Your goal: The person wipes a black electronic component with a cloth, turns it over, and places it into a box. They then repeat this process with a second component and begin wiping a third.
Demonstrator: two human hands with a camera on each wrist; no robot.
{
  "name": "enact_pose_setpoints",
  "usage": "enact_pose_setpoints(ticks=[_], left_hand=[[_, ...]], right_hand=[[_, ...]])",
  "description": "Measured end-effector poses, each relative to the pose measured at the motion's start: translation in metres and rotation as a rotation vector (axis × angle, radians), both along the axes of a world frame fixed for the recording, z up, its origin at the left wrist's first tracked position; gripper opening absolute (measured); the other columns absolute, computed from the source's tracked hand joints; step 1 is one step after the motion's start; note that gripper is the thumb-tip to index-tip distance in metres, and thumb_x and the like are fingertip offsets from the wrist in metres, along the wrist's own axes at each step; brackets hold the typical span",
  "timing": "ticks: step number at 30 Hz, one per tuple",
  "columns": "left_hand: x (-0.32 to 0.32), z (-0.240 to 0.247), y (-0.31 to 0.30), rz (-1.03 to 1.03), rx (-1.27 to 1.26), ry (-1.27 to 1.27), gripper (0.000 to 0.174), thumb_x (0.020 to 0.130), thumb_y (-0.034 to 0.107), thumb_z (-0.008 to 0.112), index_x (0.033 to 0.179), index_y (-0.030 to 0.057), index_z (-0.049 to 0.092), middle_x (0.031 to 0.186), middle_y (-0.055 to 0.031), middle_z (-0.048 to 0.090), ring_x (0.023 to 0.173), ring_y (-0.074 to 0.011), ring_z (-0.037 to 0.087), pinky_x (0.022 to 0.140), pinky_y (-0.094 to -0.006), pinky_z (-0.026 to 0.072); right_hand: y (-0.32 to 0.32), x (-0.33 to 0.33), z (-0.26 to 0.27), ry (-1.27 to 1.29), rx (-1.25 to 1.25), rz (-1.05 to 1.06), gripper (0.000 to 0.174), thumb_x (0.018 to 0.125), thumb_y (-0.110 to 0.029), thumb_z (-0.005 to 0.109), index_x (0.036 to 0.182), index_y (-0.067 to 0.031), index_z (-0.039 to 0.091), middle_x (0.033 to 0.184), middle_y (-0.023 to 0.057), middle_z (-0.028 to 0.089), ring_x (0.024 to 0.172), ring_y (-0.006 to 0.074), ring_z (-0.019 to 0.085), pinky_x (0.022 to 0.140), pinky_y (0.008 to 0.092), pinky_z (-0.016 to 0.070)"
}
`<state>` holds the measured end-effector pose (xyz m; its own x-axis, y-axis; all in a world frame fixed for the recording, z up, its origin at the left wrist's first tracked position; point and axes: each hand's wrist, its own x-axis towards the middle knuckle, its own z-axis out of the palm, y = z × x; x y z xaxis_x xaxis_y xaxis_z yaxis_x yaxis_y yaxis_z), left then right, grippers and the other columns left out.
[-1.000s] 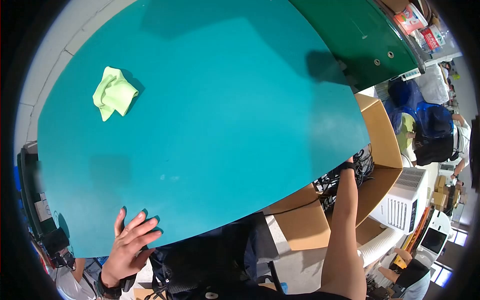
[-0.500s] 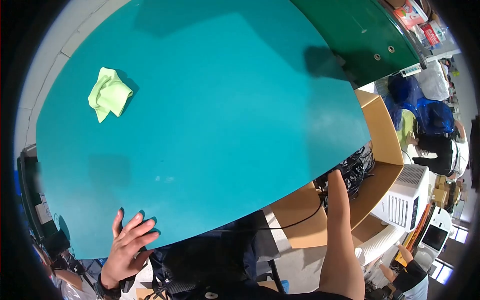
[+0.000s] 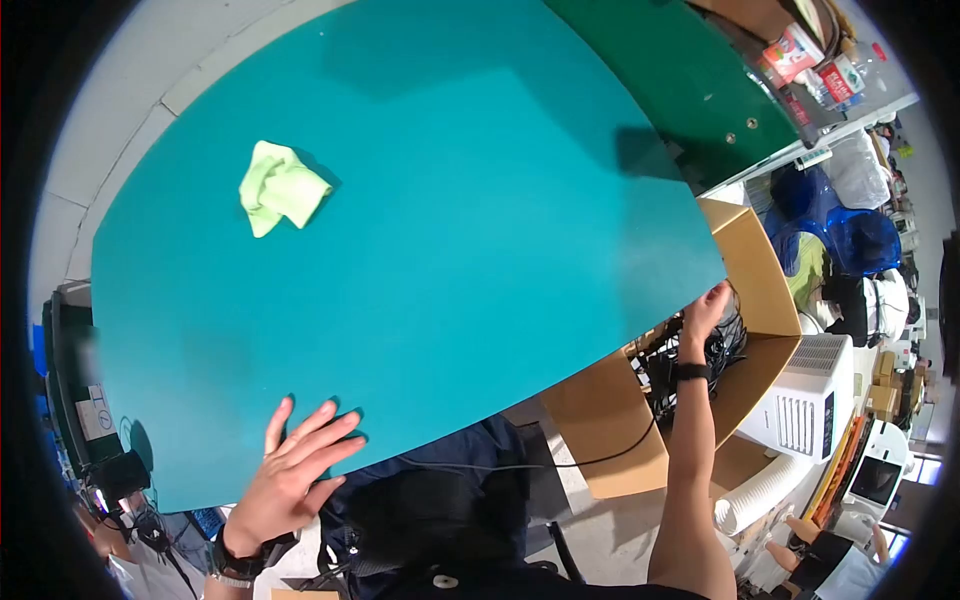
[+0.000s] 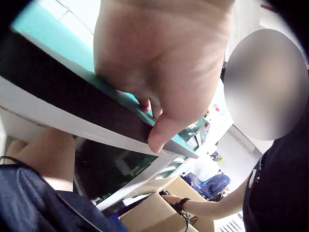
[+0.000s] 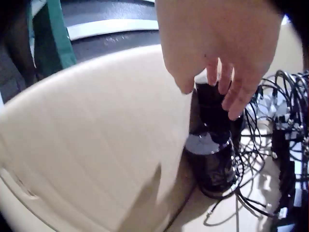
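Note:
My left hand (image 3: 285,485) rests at the table's near edge in the head view, fingers spread over the green top. In the left wrist view its thumb lies along the table's rim. My right hand (image 3: 706,312) is over the cardboard box (image 3: 610,425) by the table's right corner. In the right wrist view its fingers (image 5: 235,99) hang down, thumb apart, close over black cylindrical objects (image 5: 215,166). Tangled black cables (image 5: 256,150) lie beside these. A cable (image 3: 590,462) runs out of the box and across the lap.
A crumpled light-green cloth (image 3: 283,188) lies on the green table (image 3: 480,250). Beyond the box stands a white appliance (image 3: 800,400) with a ribbed hose (image 3: 760,495). A dark green panel (image 3: 670,85) adjoins the table's far right. People are in the background at right.
My right hand has come up from among the cables to above the box. A cable has been drawn out across the lap. My left hand stays at the table edge; the head view has shifted.

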<state>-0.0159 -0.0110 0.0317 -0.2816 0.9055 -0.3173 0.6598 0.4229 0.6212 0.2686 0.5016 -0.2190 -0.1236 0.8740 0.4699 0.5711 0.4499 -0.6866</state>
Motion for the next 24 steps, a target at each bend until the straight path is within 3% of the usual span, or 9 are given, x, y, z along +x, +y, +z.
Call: enact_pose_setpoints(ticks=[3, 6, 9, 12, 13, 15, 17, 20, 24], left_hand=[[-0.002, 0.002, -0.001, -0.016, 0.018, 0.015, 0.050, 0.075, 0.001, 0.066, 0.123, 0.0128, 0.057, 0.141, -0.0021, 0.045, 0.136, -0.0215, 0.033, 0.114, -0.0487, 0.0095], [-0.003, 0.000, -0.006, -0.095, 0.078, 0.045, 0.054, 0.079, 0.005, 0.065, 0.130, 0.0139, 0.051, 0.145, 0.0000, 0.039, 0.138, -0.0183, 0.029, 0.114, -0.0472, 0.0106], [-0.004, -0.006, -0.013, -0.116, 0.190, 0.032, 0.053, 0.079, 0.008, 0.067, 0.129, 0.0135, 0.050, 0.146, -0.0028, 0.037, 0.139, -0.0213, 0.026, 0.114, -0.0492, 0.0089], [-0.006, 0.006, -0.030, -0.098, 0.305, 0.072, 0.049, 0.079, 0.008, 0.066, 0.126, 0.0115, 0.053, 0.145, -0.0052, 0.039, 0.137, -0.0240, 0.032, 0.114, -0.0496, 0.0154], [-0.009, 0.012, -0.041, -0.050, 0.357, 0.095, 0.047, 0.079, 0.008, 0.066, 0.124, 0.0105, 0.055, 0.144, -0.0063, 0.040, 0.136, -0.0248, 0.034, 0.113, -0.0493, 0.0175], [-0.020, 0.030, -0.075, 0.065, 0.362, 0.260, 0.044, 0.078, 0.004, 0.066, 0.121, 0.0078, 0.057, 0.140, -0.0111, 0.044, 0.133, -0.0278, 0.037, 0.112, -0.0482, 0.0234], [-0.032, 0.032, -0.126, 0.465, 0.546, 0.451, 0.039, 0.080, 0.003, 0.063, 0.119, 0.0070, 0.057, 0.136, -0.0116, 0.047, 0.130, -0.0286, 0.041, 0.110, -0.0455, 0.0286], [-0.043, 0.026, -0.205, 0.951, 0.736, 0.741, 0.036, 0.081, 0.000, 0.061, 0.116, 0.0036, 0.057, 0.129, -0.0139, 0.052, 0.120, -0.0306, 0.048, 0.102, -0.0416, 0.0356], [-0.050, 0.012, -0.278, 1.360, 0.793, 1.149, 0.039, 0.086, 0.004, 0.061, 0.122, 0.0002, 0.050, 0.129, -0.0143, 0.048, 0.122, -0.0261, 0.043, 0.102, -0.0396, 0.0361]], right_hand=[[-0.054, -0.038, 0.103, 0.382, 0.091, 0.089, 0.015, 0.092, 0.000, 0.045, 0.106, 0.0007, 0.051, 0.094, 0.0040, 0.050, 0.083, 0.0110, 0.049, 0.074, 0.0235, 0.0419], [-0.103, -0.083, 0.191, 0.396, 0.150, 0.345, 0.017, 0.091, 0.002, 0.044, 0.107, 0.0012, 0.052, 0.096, 0.0054, 0.054, 0.094, 0.0118, 0.052, 0.084, 0.0240, 0.0420], [-0.163, -0.147, 0.261, 0.037, 0.094, 0.730, 0.015, 0.087, 0.003, 0.047, 0.098, -0.0007, 0.058, 0.089, 0.0076, 0.059, 0.094, 0.0166, 0.056, 0.085, 0.0263, 0.0429], [-0.218, -0.220, 0.289, -0.238, 0.235, 1.138, 0.012, 0.085, -0.006, 0.055, 0.095, -0.0027, 0.061, 0.091, 0.0119, 0.061, 0.093, 0.0284, 0.057, 0.085, 0.0339, 0.0451], [-0.228, -0.237, 0.290, -0.225, 0.248, 1.158, 0.012, 0.085, -0.006, 0.055, 0.095, -0.0027, 0.061, 0.091, 0.0119, 0.061, 0.093, 0.0284, 0.057, 0.085, 0.0339, 0.0451], [-0.257, -0.285, 0.277, -0.378, 0.383, 1.315, 0.014, 0.085, -0.014, 0.058, 0.094, -0.0038, 0.061, 0.094, 0.0116, 0.061, 0.093, 0.0315, 0.055, 0.086, 0.0387, 0.0446], [-0.275, -0.324, 0.265, -0.508, 0.396, 1.340, 0.018, 0.085, -0.016, 0.058, 0.098, -0.0034, 0.061, 0.102, 0.0125, 0.058, 0.101, 0.0313, 0.054, 0.088, 0.0394, 0.0442], [-0.295, -0.359, 0.256, -0.612, 0.300, 1.367, 0.041, 0.080, -0.011, 0.064, 0.119, -0.0086, 0.051, 0.110, 0.0131, 0.053, 0.106, 0.0325, 0.052, 0.091, 0.0394, 0.0434], [-0.293, -0.382, 0.242, -0.733, 0.312, 1.307, 0.037, 0.079, -0.008, 0.065, 0.113, -0.0085, 0.050, 0.110, 0.0129, 0.054, 0.102, 0.0330, 0.054, 0.086, 0.0414, 0.0454]])
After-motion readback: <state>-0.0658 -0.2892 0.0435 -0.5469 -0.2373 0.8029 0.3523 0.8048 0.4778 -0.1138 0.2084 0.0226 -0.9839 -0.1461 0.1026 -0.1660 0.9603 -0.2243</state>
